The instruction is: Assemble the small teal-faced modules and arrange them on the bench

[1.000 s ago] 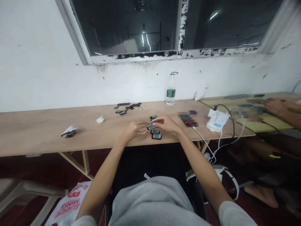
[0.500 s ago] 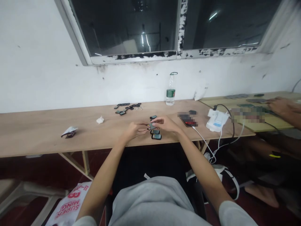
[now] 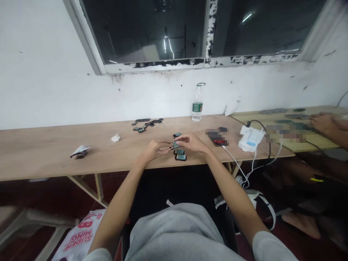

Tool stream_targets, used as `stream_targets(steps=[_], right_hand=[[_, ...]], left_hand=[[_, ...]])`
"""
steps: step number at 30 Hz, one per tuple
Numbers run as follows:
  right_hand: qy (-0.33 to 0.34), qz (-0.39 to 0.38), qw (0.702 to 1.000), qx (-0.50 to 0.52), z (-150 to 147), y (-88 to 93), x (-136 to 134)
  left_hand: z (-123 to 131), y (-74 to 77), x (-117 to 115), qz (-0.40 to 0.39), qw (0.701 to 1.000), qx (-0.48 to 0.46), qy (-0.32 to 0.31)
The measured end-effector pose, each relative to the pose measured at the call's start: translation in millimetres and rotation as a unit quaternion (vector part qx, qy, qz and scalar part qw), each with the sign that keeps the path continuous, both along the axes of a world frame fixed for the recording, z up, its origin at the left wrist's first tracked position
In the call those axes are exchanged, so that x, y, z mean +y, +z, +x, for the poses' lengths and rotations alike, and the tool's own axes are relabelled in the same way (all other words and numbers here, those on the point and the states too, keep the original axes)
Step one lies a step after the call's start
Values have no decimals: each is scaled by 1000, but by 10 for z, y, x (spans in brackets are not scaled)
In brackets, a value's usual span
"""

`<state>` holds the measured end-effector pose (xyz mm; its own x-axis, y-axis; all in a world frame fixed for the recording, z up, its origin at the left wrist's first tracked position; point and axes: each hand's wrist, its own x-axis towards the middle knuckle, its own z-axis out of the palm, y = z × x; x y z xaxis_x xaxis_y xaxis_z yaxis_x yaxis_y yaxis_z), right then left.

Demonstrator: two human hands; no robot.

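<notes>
Black gadget sits pinched between the fingertips of the left hand and the right hand, both closed on it, above a wooden table, just beside other gadgets lying near the table's front edge.

Grey short-sleeved top

Two bare arms seen from the wearer's viewpoint. The left forearm runs toward 1 o'clock and the right forearm toward 11 o'clock, converging at mid-frame. The left hand points toward 3 o'clock, the right hand toward 9 o'clock, both palms down, fingers curled, fingertips close together.
</notes>
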<state>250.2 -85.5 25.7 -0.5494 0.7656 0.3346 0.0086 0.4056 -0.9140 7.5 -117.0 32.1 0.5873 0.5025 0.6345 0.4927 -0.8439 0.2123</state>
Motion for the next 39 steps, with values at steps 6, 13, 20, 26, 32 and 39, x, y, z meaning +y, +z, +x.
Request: stream_targets(steps=[6, 13, 20, 26, 32, 39], right_hand=[[-9, -25, 999, 26, -20, -31, 35], [-18, -21, 999, 35, -50, -110, 108], [-44, -22, 998, 38, -81, -112, 114], [-46, -31, 998, 33, -122, -111, 82], [-96, -14, 995, 16, -103, -126, 151], [-180, 12, 979, -97, 225, -170, 314]], left_hand=[[-28, -55, 48, -10, 1000, -23, 1], [-5, -119, 126, 17, 999, -31, 5], [-16, -154, 150, 43, 998, -35, 31], [-40, -212, 175, 46, 998, 21, 43], [-134, -182, 203, 47, 995, -55, 67], [-535, -294, 490, -72, 973, -61, 210]])
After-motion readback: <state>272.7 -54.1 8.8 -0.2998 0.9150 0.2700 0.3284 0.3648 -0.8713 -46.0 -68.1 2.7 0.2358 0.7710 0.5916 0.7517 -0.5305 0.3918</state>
